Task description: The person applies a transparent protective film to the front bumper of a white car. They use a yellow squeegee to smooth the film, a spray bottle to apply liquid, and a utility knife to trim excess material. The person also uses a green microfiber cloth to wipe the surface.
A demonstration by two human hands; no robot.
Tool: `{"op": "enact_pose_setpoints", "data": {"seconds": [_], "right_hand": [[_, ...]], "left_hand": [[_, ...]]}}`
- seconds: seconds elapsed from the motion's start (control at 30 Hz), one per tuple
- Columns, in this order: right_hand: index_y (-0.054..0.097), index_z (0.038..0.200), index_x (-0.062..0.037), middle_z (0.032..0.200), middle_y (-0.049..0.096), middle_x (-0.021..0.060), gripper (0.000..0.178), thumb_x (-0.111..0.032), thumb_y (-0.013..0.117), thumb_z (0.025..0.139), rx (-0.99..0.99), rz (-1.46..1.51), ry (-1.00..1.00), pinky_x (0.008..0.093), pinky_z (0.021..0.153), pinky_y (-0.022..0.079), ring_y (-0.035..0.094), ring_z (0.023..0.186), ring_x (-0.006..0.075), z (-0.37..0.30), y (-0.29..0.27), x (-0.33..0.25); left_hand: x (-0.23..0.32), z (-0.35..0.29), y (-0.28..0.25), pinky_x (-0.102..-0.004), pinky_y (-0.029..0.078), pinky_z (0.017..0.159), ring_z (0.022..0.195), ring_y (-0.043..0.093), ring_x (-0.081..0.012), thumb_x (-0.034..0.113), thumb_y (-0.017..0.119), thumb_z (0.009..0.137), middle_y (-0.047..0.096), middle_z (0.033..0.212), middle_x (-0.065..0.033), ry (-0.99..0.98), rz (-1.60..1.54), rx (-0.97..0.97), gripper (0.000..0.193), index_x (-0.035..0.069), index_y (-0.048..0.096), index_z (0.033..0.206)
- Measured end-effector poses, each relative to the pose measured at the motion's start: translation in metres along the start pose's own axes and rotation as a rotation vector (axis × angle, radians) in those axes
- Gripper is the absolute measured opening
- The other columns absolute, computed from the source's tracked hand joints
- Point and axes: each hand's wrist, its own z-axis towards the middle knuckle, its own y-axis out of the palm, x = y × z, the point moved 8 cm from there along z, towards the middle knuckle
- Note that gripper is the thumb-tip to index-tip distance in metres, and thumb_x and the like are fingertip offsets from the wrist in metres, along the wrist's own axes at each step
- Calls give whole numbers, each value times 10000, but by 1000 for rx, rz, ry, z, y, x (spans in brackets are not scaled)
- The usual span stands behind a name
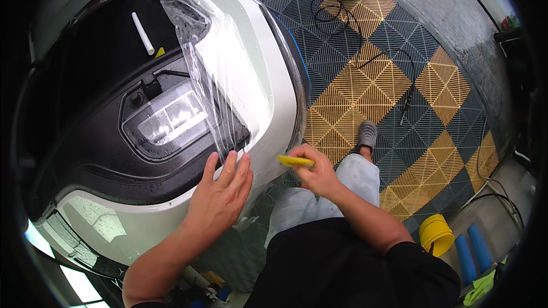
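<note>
The left hand is open, its fingers straight and slightly apart, with the fingertips at the near end of the film, where the black trim meets the white car. How firmly it presses I cannot tell. The right hand, to its right, is closed around a flat yellow scraper, which points toward the left hand, beside the car's edge; whether it touches the car I cannot tell.

The clear film runs away from the left fingertips in long creases over the white panel and trim, and is bunched at its far end. Ahead and to the left of the left hand is a recess in the trim, with wet drops around it. Farther beyond that hand lie 1 white tube and 1 small yellow piece on a black surface.

Beyond the right hand, dark and tan floor tiles carry a black cable. 1 grey shoe stands to its right, just ahead. Behind and well to the right of that hand are a yellow tub, 2 blue rolls and a green cloth.
</note>
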Motion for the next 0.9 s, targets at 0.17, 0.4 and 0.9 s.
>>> {"op": "enact_pose_setpoints", "data": {"seconds": [0.17, 0.4, 0.9], "right_hand": [[579, 1164, 80, 1151, 588, 231, 354, -147, 522, 897, -542, 150, -820, 425, 891, 513, 605, 1035, 368, -103, 37, -191], [570, 1200, 54, 1173, 562, 225, 372, -215, 568, 943, -452, 253, -899, 427, 909, 469, 568, 1056, 371, -107, 59, -201], [502, 769, -13, 689, 493, 120, 141, 59, 485, 649, 391, -102, -481, 397, 605, 434, 514, 646, 326, -13, 102, -34]], "left_hand": [[-54, 25, -2, -536, 331, 1122, 1282, 500, -338, 132, 547, 873, 574, 1324, -161, 161, 131, -96, 334, 8, 648, 1166], [-74, 41, 21, -448, 383, 1108, 1195, 555, -279, 136, 561, 869, 619, 1134, -115, 440, 116, -273, 232, 31, 634, 1062], [-68, 56, 22, -375, 503, 990, 995, 604, -281, 84, 629, 726, 561, 900, -106, 587, -110, -130, 117, 39, 549, 798]]}}
